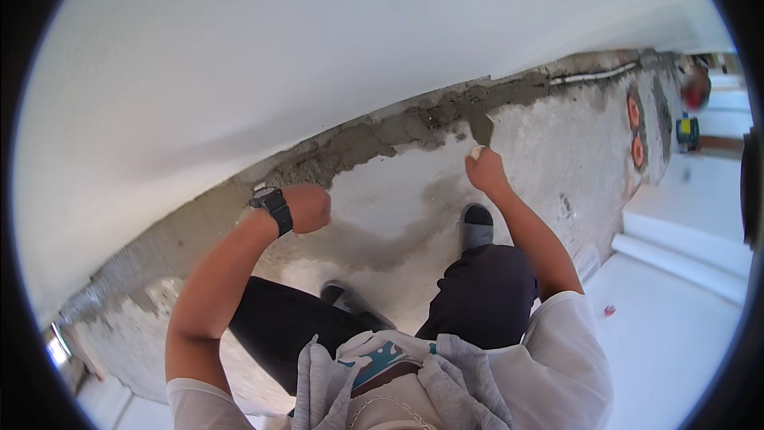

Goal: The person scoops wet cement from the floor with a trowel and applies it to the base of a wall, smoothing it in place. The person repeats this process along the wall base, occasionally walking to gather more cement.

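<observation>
My right hand (485,169) is closed around the pale handle of a small trowel (481,129), whose blade presses grey mortar into the joint (414,123) at the foot of the white wall (318,48). My left hand (306,207), with a black wristwatch (270,201) on the wrist, is curled into a fist against the rough mortar strip and seems to hold nothing. My knees and dark shoes (477,227) rest on the grey concrete floor (382,215), which has a damp dark patch.
Two orange round fittings (635,131) sit in the concrete further along. A white pipe (593,76) runs along the wall base. White boards (684,259) lie at right. A blue and yellow object (687,131) and a blurred person stand far right.
</observation>
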Motion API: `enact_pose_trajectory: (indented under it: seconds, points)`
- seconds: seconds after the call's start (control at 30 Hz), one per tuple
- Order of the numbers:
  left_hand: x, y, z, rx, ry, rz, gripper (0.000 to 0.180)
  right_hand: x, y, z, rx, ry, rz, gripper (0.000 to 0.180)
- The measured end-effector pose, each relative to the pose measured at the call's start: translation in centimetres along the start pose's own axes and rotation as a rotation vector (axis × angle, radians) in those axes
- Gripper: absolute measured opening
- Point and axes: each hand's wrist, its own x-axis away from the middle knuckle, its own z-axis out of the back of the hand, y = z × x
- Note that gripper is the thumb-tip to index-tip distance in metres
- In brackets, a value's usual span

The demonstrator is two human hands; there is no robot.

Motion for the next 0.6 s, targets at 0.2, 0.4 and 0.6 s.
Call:
enact_pose_trajectory:
  seconds: [0.2, 0.4, 0.6]
  points:
    - [9.0, 3.8, 4.1, 0.041, 0.468, -0.151, 0.022, 4.5, -1.7, -4.8, -0.238, -0.031, -0.353, 0.036]
    - [15.4, 2.4, 1.6, 0.460, 0.612, -0.044, 0.021, 6.3, -11.5, -9.0, -0.459, -0.380, -0.177, 0.036]
    - [21.7, -1.1, -1.6, 0.570, 0.839, 0.321, 0.026, 3.9, -7.0, -5.0, -0.253, -0.049, 0.016, 0.038]
